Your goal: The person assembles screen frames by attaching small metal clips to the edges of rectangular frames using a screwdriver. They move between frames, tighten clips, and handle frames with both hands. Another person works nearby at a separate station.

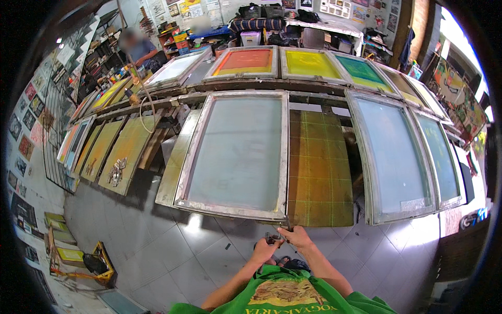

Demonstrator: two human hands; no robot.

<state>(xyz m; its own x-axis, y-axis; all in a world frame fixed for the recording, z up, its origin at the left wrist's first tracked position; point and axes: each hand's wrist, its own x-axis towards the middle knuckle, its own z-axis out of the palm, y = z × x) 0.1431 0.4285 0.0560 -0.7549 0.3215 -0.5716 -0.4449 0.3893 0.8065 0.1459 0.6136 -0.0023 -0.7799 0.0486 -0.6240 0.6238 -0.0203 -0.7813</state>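
Below the near edge of the work table my two hands almost meet in front of me. My left hand (265, 249) is closed around a small dark, rounded object (273, 239) whose kind I cannot make out. Beside it, my right hand (296, 237) has its fingers bent together, with a thin dark piece at the fingertips, too small to name. Just beyond the hands is the lower right corner of a wooden-framed printing screen (285, 157) with pale blue-grey mesh. Right of that screen lies a yellow-brown board (320, 172) marked with thin lines.
More framed screens (393, 152) stand on the right, and coloured ones (246, 62) line the table's far side. A cord (142, 112) hangs over the table at left. At the far left is another person (138, 48). A yellow-edged rack (104, 261) stands on the tiled floor.
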